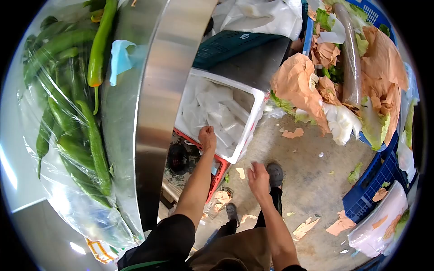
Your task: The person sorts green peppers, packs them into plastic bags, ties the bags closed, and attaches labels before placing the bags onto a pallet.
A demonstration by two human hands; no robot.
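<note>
My left hand is over the near-left part of a white foam box, its fingers curled closed. Clear plastic film lies bunched inside that box, right beside the fingers. Whether they pinch the film I cannot make out. My right hand hangs in the air above the floor, to the right of the box, with loosely bent fingers slightly apart and nothing visible in it. On the steel counter to my left, long green peppers lie under clear plastic, and one pepper rests outside it.
A red crate sits under the foam box. At the right, a blue bin overflows with brown paper and lettuce leaves. Another blue crate stands nearer. Paper scraps litter the floor. The steel counter edge runs along my left.
</note>
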